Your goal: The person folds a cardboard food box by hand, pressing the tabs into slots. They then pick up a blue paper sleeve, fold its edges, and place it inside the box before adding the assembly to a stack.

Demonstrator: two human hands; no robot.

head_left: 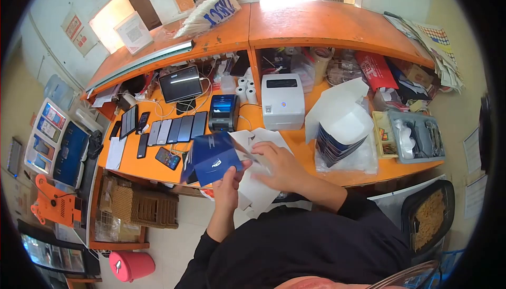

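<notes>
Blue printed card (211, 154) held above orange bench (308, 157), near white sheets (271, 138). Left hand (227, 188): fingers closed, pinching card's lower edge, thumb on face. Right hand (276, 165): fingers parted, loosely curled; contact unclear, blurred. Card looks light, thin, semi-stiff, perhaps slick; likely creases under hard pinch. Best hold: opposite edges, flat fingers.

White printer (283, 102) observed upright. Paper rolls (242, 90) stand just left of it; several phones (174, 130) lie farther left.
</notes>
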